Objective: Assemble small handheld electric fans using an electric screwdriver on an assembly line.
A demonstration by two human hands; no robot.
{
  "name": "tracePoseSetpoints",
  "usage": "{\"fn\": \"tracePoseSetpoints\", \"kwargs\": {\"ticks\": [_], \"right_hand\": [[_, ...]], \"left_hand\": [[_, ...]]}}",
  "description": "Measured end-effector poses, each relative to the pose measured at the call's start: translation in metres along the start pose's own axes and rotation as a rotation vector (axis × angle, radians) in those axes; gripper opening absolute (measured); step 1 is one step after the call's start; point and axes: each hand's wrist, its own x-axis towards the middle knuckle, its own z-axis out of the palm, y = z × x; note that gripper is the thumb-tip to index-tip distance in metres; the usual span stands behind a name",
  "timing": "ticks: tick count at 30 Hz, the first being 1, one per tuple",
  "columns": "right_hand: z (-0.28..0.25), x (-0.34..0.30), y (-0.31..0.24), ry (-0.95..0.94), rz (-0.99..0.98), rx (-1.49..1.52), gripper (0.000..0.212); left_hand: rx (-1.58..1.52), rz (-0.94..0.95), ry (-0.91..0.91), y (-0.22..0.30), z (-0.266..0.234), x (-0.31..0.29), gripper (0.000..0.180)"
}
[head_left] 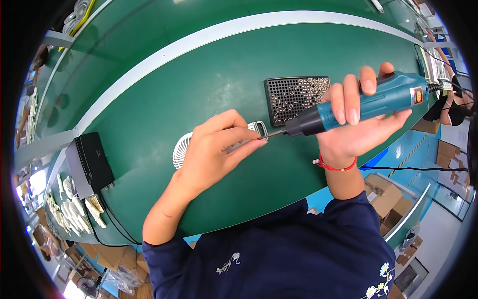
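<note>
Grips the driver (379, 101) firmly in the right hand (348, 137), with curled fingers over the far side and an outstretched thumb along the near side. Pinches narrowly with the left hand (211, 144), leaving hardly any gap between thumb and forefinger, right at the tip of the bit (274, 134); appears to hold the white part (253, 128) in the same grasp, above the green bench (224, 65), left of the tray (269, 99) of screws (311, 87) and nearer the body. Cannot make out a screw at the tip: too small, partly hidden. Looks like bringing the bit to the white part for driving a screw. Calls next, by that reading, for seating the bit squarely, bracing the white part against the twist and pressing along the driver's axis, clear of the pinching fingertips. Points the driver leftward and slightly toward the body, bit foremost, cord end up to the right. Shows, for the white part, a long axis roughly left to right, from slatted end (181, 150) to loop (264, 125), slanting away from the body rightward; probably one piece, though covered midway by the left hand.
</note>
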Motion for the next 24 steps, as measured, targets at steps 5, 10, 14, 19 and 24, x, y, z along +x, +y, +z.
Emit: {"fn": "tracePoseSetpoints", "kwargs": {"ticks": [5, 10, 14, 19, 24], "right_hand": [[0.007, 0.001, 0.001, -0.011, -0.007, 0.008, 0.058], [0.008, 0.016, 0.002, -0.340, 0.128, 0.058, 0.066], [0.029, 0.030, 0.006, -0.429, 0.163, -0.037, 0.077], [0.054, 0.014, 0.022, -0.198, 0.304, -0.139, 0.104], [0.052, 0.006, 0.020, -0.385, 0.378, -0.307, 0.057]], "left_hand": [[0.025, 0.055, 0.002, 0.001, -0.002, -0.001, 0.012], [-0.002, 0.064, -0.037, 0.001, -0.004, -0.001, 0.010], [-0.020, 0.041, -0.038, 0.003, -0.005, 0.000, 0.010], [0.149, 0.016, 0.017, 0.003, 0.001, 0.002, 0.023], [0.177, -0.053, -0.066, -0.001, 0.001, -0.001, 0.024]]}}
